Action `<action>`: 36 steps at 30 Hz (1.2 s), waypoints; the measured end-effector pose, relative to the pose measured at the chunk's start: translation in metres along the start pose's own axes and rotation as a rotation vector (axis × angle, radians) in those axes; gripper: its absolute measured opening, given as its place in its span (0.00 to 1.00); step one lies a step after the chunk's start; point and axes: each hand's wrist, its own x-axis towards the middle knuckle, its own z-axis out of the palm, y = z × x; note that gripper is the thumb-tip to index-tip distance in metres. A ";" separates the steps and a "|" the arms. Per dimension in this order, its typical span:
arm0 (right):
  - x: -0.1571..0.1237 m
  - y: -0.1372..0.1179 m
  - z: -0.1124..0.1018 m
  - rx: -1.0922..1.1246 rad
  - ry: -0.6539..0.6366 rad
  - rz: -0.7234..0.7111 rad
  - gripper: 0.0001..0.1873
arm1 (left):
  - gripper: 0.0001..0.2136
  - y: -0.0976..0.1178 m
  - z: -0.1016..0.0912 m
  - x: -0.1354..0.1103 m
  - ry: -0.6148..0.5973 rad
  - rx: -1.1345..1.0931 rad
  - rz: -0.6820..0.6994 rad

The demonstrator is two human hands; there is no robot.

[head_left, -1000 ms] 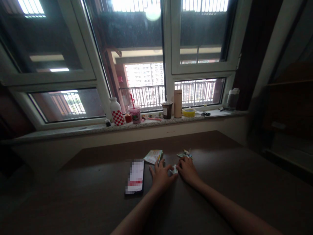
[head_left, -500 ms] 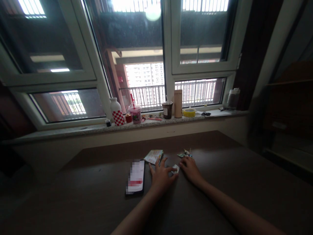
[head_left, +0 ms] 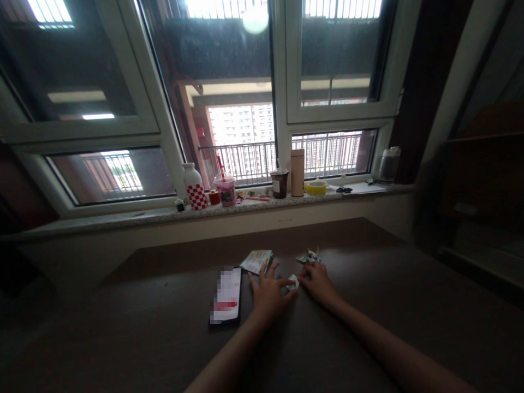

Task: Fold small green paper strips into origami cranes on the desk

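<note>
On the dark brown table (head_left: 368,327) my left hand (head_left: 268,295) lies with its fingers spread, the thumb and forefinger pressing a small folded piece of paper (head_left: 293,282). From the other side, my right hand (head_left: 318,283) pinches the same paper with curled fingers. A stack of printed square papers (head_left: 256,261) lies just beyond my left hand. A small folded paper figure (head_left: 310,256) sits just beyond my right hand. A phone (head_left: 226,296) with a lit screen lies to the left of my left hand.
A stone window sill (head_left: 143,215) runs behind the table. On it stand a red-checked white bottle (head_left: 195,187), a pink drink cup (head_left: 226,189), a dark cup (head_left: 280,183), a tall beige flask (head_left: 297,172), a yellow tape roll (head_left: 316,187) and a kettle (head_left: 388,164).
Both hands have shifted slightly on the small paper; my right hand has edged away from me and my left fingers have spread a little more.
</note>
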 end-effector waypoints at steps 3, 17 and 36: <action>0.002 -0.003 0.000 -0.047 -0.008 0.018 0.02 | 0.13 0.000 0.001 0.000 0.006 0.002 0.004; -0.005 0.001 -0.001 -0.033 -0.014 -0.083 0.02 | 0.12 -0.002 0.001 -0.001 0.003 0.019 0.001; -0.013 -0.002 -0.011 -0.073 -0.096 -0.213 0.08 | 0.12 0.000 0.001 0.000 -0.047 0.030 -0.048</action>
